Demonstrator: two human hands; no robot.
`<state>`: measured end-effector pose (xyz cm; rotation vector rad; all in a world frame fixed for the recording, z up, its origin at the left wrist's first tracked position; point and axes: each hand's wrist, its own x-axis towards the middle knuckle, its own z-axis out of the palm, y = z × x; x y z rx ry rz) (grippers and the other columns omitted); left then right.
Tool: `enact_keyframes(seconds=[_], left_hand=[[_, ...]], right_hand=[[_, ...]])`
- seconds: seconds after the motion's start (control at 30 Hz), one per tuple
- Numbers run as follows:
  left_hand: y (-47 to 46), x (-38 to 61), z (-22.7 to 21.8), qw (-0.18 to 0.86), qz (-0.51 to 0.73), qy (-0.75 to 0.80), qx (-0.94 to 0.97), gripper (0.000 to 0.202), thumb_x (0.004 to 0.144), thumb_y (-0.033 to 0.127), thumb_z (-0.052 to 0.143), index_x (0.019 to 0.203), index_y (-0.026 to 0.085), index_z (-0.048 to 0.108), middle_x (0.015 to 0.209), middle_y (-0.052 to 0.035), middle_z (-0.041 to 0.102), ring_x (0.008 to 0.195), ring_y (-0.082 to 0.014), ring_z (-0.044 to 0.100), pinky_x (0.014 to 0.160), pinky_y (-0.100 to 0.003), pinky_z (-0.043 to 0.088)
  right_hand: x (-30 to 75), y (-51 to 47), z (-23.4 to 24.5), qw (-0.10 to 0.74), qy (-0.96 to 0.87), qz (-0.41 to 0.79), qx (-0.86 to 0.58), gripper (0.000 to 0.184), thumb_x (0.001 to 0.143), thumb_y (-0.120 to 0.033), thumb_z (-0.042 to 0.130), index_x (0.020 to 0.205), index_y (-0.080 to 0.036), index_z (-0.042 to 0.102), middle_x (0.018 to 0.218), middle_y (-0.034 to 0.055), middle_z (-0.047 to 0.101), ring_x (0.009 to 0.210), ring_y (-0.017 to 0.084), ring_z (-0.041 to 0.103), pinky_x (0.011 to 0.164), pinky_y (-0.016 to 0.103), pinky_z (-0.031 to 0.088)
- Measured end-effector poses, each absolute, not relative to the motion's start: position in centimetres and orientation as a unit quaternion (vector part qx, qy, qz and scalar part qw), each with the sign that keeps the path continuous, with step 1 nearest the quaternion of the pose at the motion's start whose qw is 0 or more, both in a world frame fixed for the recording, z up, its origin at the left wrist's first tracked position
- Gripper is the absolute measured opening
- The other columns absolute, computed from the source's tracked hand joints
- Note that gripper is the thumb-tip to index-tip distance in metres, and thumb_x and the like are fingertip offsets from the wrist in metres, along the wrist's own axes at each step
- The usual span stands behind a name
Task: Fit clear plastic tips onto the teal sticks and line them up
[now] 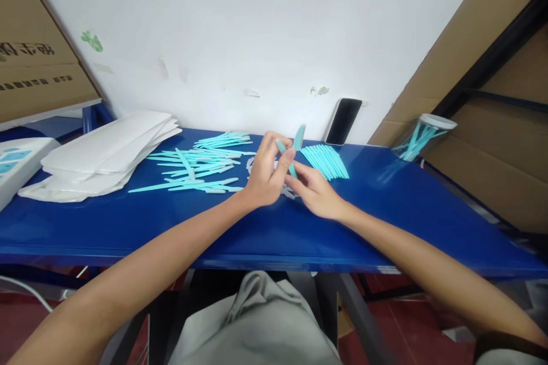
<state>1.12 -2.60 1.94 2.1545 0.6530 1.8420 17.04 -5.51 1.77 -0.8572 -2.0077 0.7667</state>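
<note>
Above the blue table, my left hand (269, 174) is closed around teal eyebrow razors (299, 137), whose ends stick out past its thumb and fingers. How many it holds I cannot tell. My right hand (315, 189) meets it from the right, its fingertips pinching the lower end of one teal razor (293, 170). Beneath and behind both hands lie small whitish translucent pieces (289, 191), partly hidden. To the left is a loose pile of teal razors (201, 168) with pale ends. On the right, a neat row of teal razors (326, 161) lies side by side.
A dark-screened phone (343, 121) leans on the white wall. A clear tub (417, 140) holding teal sticks stands at right. White sheets or bags (107, 148) are stacked at left beside a white box (25, 159). Cardboard (38, 40) rises behind. The blue table's (205, 239) front edge is near me.
</note>
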Motion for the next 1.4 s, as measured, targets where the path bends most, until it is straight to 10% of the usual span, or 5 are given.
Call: enact_keyframes(seconds=[0.3, 0.47, 0.67, 1.03, 1.4], left_hand=[[-1.0, 1.3, 1.5, 0.393, 0.614, 0.265, 0.631, 0.049, 0.084, 0.068, 0.073, 0.087, 0.019, 0.063, 0.055, 0.006, 0.052, 0.045, -0.0092, 0.049, 0.045, -0.024, 0.034], [-2.1, 1.4, 1.9, 0.433, 0.608, 0.269, 0.609, 0.049, 0.083, 0.066, 0.076, 0.091, 0.022, 0.054, 0.048, 0.0085, 0.054, 0.035, -0.0103, 0.049, 0.039, -0.023, 0.036], [-2.9, 1.6, 1.7, 0.457, 0.584, 0.256, 0.62, 0.048, 0.086, 0.062, 0.075, 0.089, 0.025, 0.045, 0.054, 0.0065, 0.062, 0.04, -0.0149, 0.06, 0.044, -0.026, 0.046], [1.1, -1.8, 1.3, 0.03, 0.562, 0.36, 0.744, 0.047, 0.101, 0.039, 0.045, 0.058, 0.02, 0.049, 0.058, -0.0002, 0.05, 0.061, -0.0157, 0.048, 0.074, -0.036, 0.04], [1.5, -2.2, 1.0, -0.008, 0.489, 0.303, 0.818, 0.057, 0.105, 0.044, 0.036, 0.053, 0.022, 0.036, 0.05, 0.0001, 0.038, 0.047, -0.0137, 0.034, 0.055, -0.034, 0.024]], right_hand=[[17.3, -4.5, 1.4, 0.438, -0.693, 0.471, -0.325, 0.042, 0.094, -0.063, 0.065, 0.096, -0.022, 0.057, 0.06, -0.0103, 0.034, 0.049, 0.008, 0.029, 0.045, 0.023, 0.027], [17.6, -4.7, 1.7, 0.423, -0.7, 0.468, -0.334, 0.044, 0.094, -0.062, 0.065, 0.113, -0.023, 0.057, 0.064, -0.0091, 0.049, 0.045, 0.008, 0.034, 0.042, 0.023, 0.029], [18.4, -4.8, 2.5, 0.406, -0.765, 0.357, -0.351, 0.04, 0.1, -0.06, 0.058, 0.091, -0.021, 0.06, 0.079, -0.0006, 0.061, 0.059, 0.011, 0.049, 0.054, 0.025, 0.04], [19.1, -4.4, 1.3, 0.367, -0.789, 0.322, -0.373, 0.041, 0.108, -0.054, 0.042, 0.104, -0.02, 0.064, 0.074, -0.002, 0.049, 0.065, 0.015, 0.045, 0.061, 0.028, 0.038], [19.1, -4.8, 2.1, 0.309, -0.853, 0.183, -0.379, 0.039, 0.108, -0.051, 0.043, 0.1, -0.021, 0.067, 0.087, 0.0042, 0.068, 0.075, 0.02, 0.06, 0.073, 0.032, 0.045]])
